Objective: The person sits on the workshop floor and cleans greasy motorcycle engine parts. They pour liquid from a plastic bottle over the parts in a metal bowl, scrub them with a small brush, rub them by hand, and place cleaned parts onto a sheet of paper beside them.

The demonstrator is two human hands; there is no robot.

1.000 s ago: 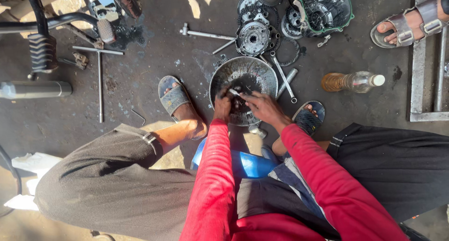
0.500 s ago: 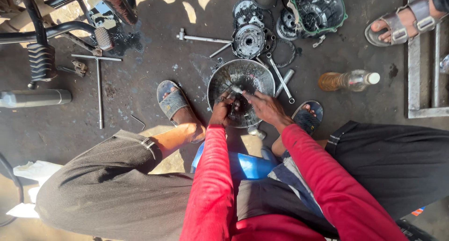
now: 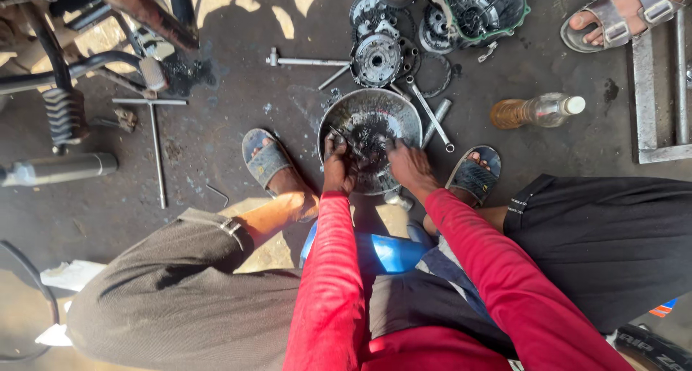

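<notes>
A dark, oil-stained concrete floor (image 3: 216,148) is lying under scattered engine parts, with a round metal basin (image 3: 370,122) sitting between the person's sandalled feet. Both greasy hands are working inside it: the left hand (image 3: 337,166) and right hand (image 3: 407,163) are curling their fingers around small dark parts (image 3: 369,144)

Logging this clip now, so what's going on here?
A person in red sleeves sits low over a round metal basin on a greasy floor, both hands in it. The left hand and right hand work on small dark, oily parts in the basin; what each grips is unclear. Around it lie a wrench, a clutch assembly, an engine cover and a bottle of amber liquid.
</notes>
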